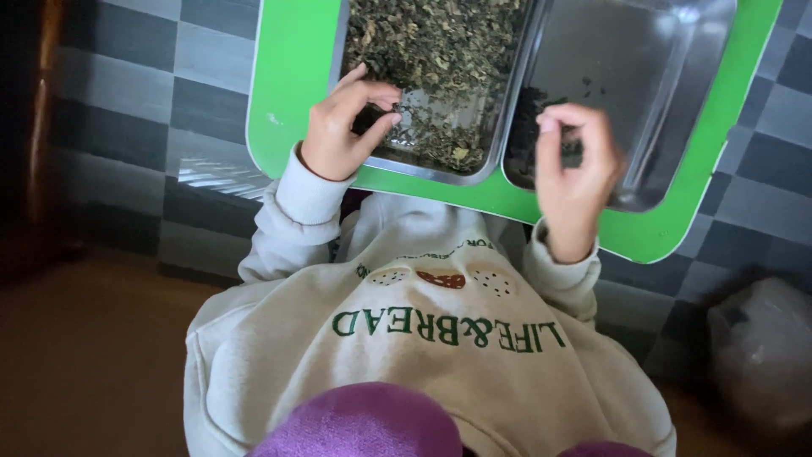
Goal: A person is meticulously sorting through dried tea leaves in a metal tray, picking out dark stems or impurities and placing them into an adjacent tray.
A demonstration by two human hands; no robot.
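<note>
Both hands pinch dried leaves: left hand (342,127) at the full tray's (440,165) near rim, right hand (575,165) over the emptier tray (677,93) (roomy)

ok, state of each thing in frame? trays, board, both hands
left tray: heaped with dried leaves, nearly full
right tray: mostly bare, small dark pile at its near-left corner
green board: flat, bearing both trays
left hand: fingers pinched over the leaves in the left tray
right hand: fingers curled over the dark pile; contents hidden
</note>
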